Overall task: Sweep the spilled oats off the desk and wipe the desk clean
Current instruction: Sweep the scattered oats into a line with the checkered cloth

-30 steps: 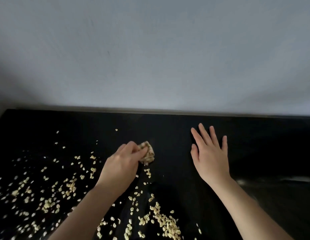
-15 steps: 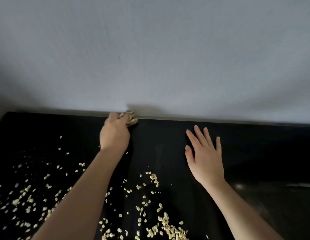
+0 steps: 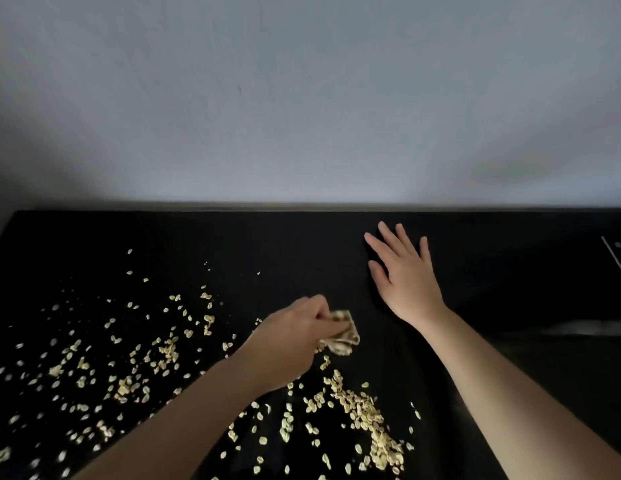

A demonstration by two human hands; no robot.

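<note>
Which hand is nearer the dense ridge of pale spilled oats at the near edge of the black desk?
Left. The left hand, gripping a small crumpled cloth, is just behind the dense ridge of pale spilled oats; the right hand lies flat, farther back.

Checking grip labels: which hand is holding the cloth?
The left hand pinches the small crumpled cloth among the oats; the right hand lies flat and empty on the desk.

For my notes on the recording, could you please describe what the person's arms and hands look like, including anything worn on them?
Both arms are bare as far as the frame shows, with no sleeves in view. The left hand and the right hand carry no gloves, and no rings, watch or bracelet can be seen. Dim light hides finer detail.
</note>
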